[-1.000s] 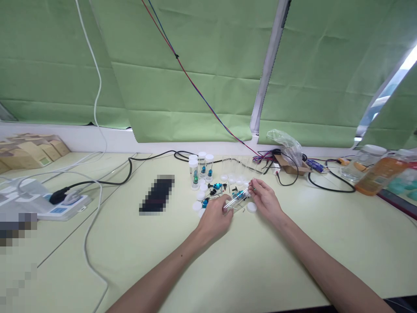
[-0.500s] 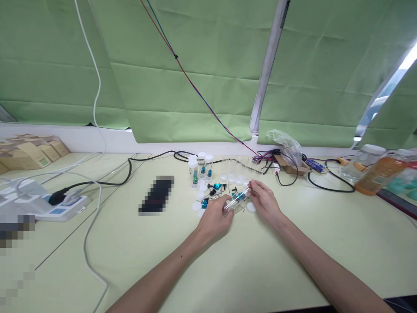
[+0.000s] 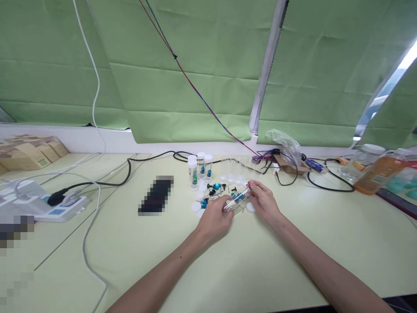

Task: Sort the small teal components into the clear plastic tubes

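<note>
My left hand (image 3: 215, 219) is closed around the lower end of a clear plastic tube (image 3: 235, 201), which is tilted up to the right. At the tube's upper end, the fingertips of my right hand (image 3: 263, 201) are pinched together; a tiny dark and green bit shows there, too small to name. Small blue metal parts (image 3: 216, 186), black pieces and thin metal rods lie just beyond my hands. White round caps (image 3: 196, 207) are scattered around them, with one cap (image 3: 250, 207) beside my right hand. Capped tubes (image 3: 193, 176) with blue-green parts inside stand upright behind.
Several clear tubes (image 3: 235, 165) stand at the back. A cardboard tray (image 3: 295, 165) with a plastic bag and wires is right of them, then bottles (image 3: 378, 176). On the left are a blurred dark rectangle (image 3: 156, 195), a power strip (image 3: 61, 211), cables and cardboard boxes (image 3: 31, 152).
</note>
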Demonstrator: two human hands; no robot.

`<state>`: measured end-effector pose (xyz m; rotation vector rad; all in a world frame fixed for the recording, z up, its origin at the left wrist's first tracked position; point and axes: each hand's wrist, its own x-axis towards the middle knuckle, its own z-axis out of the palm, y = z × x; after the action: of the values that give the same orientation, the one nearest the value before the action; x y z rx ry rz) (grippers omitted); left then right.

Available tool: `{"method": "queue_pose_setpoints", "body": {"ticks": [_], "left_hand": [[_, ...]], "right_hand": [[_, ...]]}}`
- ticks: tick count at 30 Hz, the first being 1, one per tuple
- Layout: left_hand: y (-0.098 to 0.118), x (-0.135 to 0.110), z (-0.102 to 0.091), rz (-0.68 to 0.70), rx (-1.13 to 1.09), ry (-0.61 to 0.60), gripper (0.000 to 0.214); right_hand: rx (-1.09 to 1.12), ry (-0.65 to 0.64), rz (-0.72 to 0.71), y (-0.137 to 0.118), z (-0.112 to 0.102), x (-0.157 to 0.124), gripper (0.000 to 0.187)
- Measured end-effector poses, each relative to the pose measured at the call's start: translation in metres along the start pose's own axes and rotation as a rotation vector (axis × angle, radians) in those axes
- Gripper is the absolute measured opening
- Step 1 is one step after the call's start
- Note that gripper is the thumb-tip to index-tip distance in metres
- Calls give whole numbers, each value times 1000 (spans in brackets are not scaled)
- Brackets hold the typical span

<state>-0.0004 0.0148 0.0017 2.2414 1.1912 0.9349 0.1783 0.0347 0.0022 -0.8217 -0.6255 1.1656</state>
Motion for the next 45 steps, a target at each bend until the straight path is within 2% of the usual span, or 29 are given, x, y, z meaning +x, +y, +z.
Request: {"method": "queue_pose_setpoints", "body": {"ticks": [20,30,39,45], "left_hand": [[0,-2,1,14,53,-1,13],[-2,-2,3,-6,37,21,22],[-2,-1,2,10,43,40,12],[-2,-2,2,-2,42,39,19]], "right_hand": [[-24,9,-43,9,-3,0,29],[-43,1,-74,11,-4,0,26],[-101,-8,-91,13,-6,-1,24],[-168,-22,-141,13,-6,-2,25]]}}
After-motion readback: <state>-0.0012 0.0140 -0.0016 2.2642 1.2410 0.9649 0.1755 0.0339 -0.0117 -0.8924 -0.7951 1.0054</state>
